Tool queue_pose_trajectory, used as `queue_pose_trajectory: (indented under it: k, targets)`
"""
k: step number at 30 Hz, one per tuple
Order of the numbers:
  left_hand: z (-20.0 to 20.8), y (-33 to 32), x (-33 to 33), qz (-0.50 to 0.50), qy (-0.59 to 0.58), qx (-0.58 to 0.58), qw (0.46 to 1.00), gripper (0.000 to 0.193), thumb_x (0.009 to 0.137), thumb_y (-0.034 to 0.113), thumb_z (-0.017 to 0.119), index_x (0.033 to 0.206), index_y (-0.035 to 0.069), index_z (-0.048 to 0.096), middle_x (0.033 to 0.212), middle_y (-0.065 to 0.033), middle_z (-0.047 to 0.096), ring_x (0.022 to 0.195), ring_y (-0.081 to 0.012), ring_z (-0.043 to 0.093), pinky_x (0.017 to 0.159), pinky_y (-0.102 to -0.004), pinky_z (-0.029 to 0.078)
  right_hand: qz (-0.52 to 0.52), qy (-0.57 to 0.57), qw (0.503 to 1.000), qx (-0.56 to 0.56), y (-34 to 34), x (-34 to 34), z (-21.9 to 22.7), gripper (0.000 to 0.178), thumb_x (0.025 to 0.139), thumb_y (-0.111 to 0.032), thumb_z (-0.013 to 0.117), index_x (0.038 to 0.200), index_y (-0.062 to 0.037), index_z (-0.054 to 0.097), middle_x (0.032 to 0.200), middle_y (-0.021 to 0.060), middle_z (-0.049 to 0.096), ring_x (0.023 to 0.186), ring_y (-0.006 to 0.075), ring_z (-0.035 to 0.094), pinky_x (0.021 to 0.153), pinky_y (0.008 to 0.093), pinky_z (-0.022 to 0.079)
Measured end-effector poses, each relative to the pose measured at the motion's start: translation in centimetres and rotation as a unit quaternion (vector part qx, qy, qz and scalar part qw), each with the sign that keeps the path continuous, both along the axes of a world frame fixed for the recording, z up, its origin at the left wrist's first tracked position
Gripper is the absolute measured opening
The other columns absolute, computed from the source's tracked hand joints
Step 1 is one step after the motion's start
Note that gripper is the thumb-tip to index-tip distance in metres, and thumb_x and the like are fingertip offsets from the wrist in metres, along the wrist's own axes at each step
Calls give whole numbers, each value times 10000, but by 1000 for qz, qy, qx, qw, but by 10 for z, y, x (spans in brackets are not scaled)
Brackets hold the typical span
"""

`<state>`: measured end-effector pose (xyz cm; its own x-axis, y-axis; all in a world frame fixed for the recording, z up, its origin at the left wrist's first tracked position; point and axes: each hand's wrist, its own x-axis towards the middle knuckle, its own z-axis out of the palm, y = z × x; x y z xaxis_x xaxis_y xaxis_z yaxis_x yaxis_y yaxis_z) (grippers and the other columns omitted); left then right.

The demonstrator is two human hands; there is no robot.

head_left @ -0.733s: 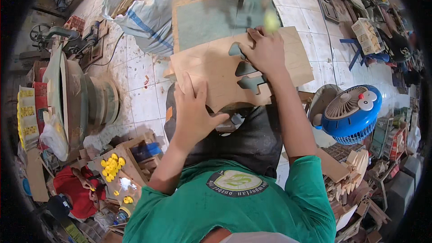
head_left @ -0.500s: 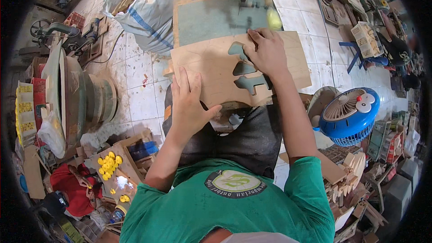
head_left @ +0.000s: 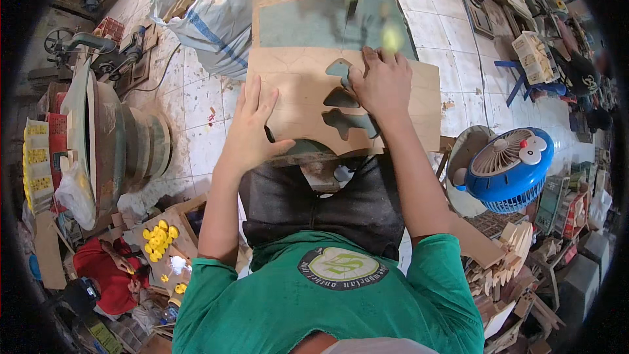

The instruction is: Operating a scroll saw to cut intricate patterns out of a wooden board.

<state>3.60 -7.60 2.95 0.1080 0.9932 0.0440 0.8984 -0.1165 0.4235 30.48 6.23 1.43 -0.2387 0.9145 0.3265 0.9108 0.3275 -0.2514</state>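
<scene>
A thin light-brown wooden board with several curved cutouts lies on the grey-green top of a saw table. Flat on its left part rests my left hand, fingers stretched forward and thumb spread out to the right. Bent fingers and thumb of my right hand grip the board beside the cutouts, with the fingertips at its far edge. Beyond that edge stands a blurred saw arm with a thin blade; a yellow-green blurred part hangs near my right fingertips.
A white woven sack with wood scraps stands at the far left. To my right is a blue fan. A large round machine is on the left. Someone in red sits lower left near yellow pieces. Wood offcuts lie lower right.
The board has turned slightly and shifted left, its cutouts with it. My left hand has moved left and forward; my right hand has stayed on the board, shifting slightly.
</scene>
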Motion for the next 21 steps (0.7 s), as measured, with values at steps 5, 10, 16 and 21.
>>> queue_pose_trajectory:
  k: [5, 10, 16, 21]
  targets:
    - [3, 14, -21, -30, -12, -11, 999, 1063, 686, 341, 984, 1609, 88, 523, 1792, -235, 212, 1612, -538, 238, 1297, -582, 304, -23, 1, 999, 38, -5, -5, 1, 475, 897, -377, 753, 1278, -94, 777, 1164, 141, 739, 1158, 361, 651, 1046, 513, 494]
    - [-3, -20, 8, 59, 58, -11, 997, 972, 733, 342, 954, 1575, 68, 552, 1765, -266, 254, 1591, -578, 244, 1261, -667, 286, 46, 2, 993, -113, 1, 15, 18, 554, 895, -417, 755, 1339, -86, 741, 1253, 152, 718, 1223, 381, 631, 1076, 502, 476]
    - [9, -52, 96, 110, -13, 11, 994, 1090, 739, 447, 957, 1585, -11, 446, 1703, -407, 205, 1574, -649, 145, 1239, -706, 269, 191, 62, 978, -60, 3, 48, 12, 560, 906, -386, 730, 1374, -77, 708, 1392, 177, 664, 1288, 383, 606, 1137, 493, 442]
    - [-17, -36, 77, 77, -39, 105, 991, 1179, 697, 460, 986, 1584, -52, 402, 1691, -446, 181, 1559, -674, 166, 1258, -679, 268, 152, 41, 986, -55, -3, 40, 5, 534, 906, -348, 742, 1373, -91, 713, 1390, 151, 674, 1268, 371, 617, 1111, 491, 455]
